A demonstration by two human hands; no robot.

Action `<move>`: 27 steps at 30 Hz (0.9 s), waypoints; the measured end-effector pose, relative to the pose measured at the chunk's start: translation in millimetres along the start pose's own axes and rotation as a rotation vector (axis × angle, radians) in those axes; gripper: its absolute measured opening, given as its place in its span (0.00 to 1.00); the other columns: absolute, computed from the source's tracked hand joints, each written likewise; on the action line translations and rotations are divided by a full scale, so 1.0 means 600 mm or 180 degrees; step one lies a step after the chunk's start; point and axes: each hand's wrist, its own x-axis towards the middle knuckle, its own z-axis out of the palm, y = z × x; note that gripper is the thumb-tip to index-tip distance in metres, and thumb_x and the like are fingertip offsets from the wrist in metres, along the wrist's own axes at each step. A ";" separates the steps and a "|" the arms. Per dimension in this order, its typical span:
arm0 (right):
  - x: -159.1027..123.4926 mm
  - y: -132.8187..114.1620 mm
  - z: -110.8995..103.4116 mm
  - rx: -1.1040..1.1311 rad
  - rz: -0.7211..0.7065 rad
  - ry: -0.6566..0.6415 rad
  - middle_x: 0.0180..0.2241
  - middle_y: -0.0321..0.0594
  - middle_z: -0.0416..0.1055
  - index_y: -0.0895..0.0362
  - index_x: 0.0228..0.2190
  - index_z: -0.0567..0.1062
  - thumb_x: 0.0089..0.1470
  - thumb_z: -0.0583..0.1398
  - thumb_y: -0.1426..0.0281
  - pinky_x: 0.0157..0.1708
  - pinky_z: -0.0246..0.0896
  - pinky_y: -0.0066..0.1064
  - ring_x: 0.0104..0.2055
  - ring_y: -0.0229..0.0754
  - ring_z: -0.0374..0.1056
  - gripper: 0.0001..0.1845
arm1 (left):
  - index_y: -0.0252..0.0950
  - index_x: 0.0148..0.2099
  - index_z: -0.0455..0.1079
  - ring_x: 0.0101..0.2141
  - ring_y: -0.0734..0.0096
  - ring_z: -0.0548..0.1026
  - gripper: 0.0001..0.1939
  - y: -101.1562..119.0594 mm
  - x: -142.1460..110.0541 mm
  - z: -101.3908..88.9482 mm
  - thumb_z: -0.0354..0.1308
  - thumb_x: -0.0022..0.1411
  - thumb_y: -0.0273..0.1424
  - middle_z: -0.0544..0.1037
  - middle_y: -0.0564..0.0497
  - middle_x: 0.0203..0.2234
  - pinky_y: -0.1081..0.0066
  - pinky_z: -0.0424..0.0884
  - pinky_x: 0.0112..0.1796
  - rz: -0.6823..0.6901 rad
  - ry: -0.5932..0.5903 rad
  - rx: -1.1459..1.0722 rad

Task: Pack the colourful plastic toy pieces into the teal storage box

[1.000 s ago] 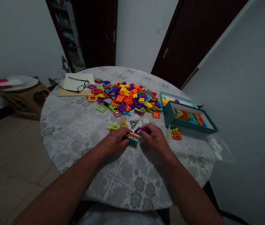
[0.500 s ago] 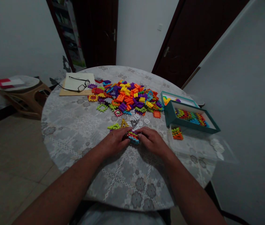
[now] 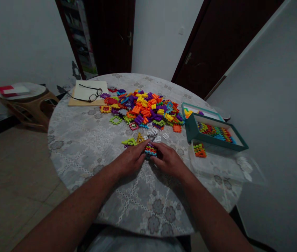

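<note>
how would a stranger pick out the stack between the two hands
Find the round, cloth-covered table, then the jumbled colourful pile on it. Nearer the camera, the left hand and right hand hold the stack. Unlike the pile, its colours lie in neat bands.

Smooth plastic, matt cloth, dark wood

The small block of notched, multicoloured strips [image 3: 150, 149] looks like matt plastic. The heaped orange, yellow and purple tube-shaped pieces [image 3: 144, 106] are smooth plastic, slightly shiny. The grey floral table cover [image 3: 129, 210] resembles matt cloth; the clear shallow tray [image 3: 216, 162], glossy plastic. The dark brown door [image 3: 216, 42] looks wooden, its silvery handle [image 3: 188, 58] metal.
</note>
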 end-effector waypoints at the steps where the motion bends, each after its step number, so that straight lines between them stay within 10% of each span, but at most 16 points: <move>1: 0.000 -0.002 0.002 -0.0055 0.0011 0.0018 0.53 0.48 0.79 0.54 0.65 0.74 0.62 0.66 0.73 0.53 0.71 0.42 0.49 0.48 0.75 0.31 | 0.39 0.80 0.56 0.69 0.50 0.72 0.35 0.001 0.000 -0.001 0.52 0.74 0.28 0.69 0.39 0.73 0.47 0.68 0.69 0.0007 -0.0010 0.0013; 13: 0.009 -0.031 -0.004 -0.0742 0.0147 0.0002 0.46 0.43 0.83 0.53 0.54 0.78 0.65 0.68 0.60 0.45 0.69 0.37 0.45 0.49 0.78 0.19 | 0.37 0.78 0.60 0.65 0.48 0.77 0.33 -0.022 0.005 -0.004 0.52 0.76 0.39 0.74 0.38 0.70 0.53 0.74 0.65 0.0480 0.0083 0.0053; 18: 0.003 -0.057 -0.037 -0.0771 0.0293 0.0205 0.43 0.41 0.82 0.53 0.50 0.77 0.64 0.68 0.59 0.41 0.66 0.35 0.40 0.46 0.76 0.17 | 0.39 0.79 0.58 0.38 0.60 0.85 0.33 -0.002 0.003 -0.015 0.53 0.78 0.41 0.85 0.39 0.55 0.61 0.84 0.42 0.0321 0.0287 -0.0380; 22: -0.001 -0.050 -0.144 -0.0756 0.0675 0.1104 0.38 0.40 0.80 0.53 0.49 0.77 0.66 0.65 0.55 0.39 0.65 0.34 0.35 0.43 0.73 0.17 | 0.40 0.75 0.63 0.33 0.67 0.81 0.30 0.008 0.003 -0.024 0.55 0.77 0.41 0.82 0.39 0.57 0.65 0.82 0.35 0.0170 0.0600 -0.0578; 27: 0.015 0.061 -0.344 -0.1576 0.1597 0.1779 0.44 0.47 0.82 0.58 0.47 0.79 0.67 0.62 0.54 0.41 0.65 0.33 0.42 0.46 0.75 0.20 | 0.40 0.71 0.68 0.30 0.67 0.80 0.27 0.006 0.005 -0.023 0.56 0.75 0.42 0.84 0.41 0.53 0.66 0.81 0.34 0.0157 0.0674 -0.0450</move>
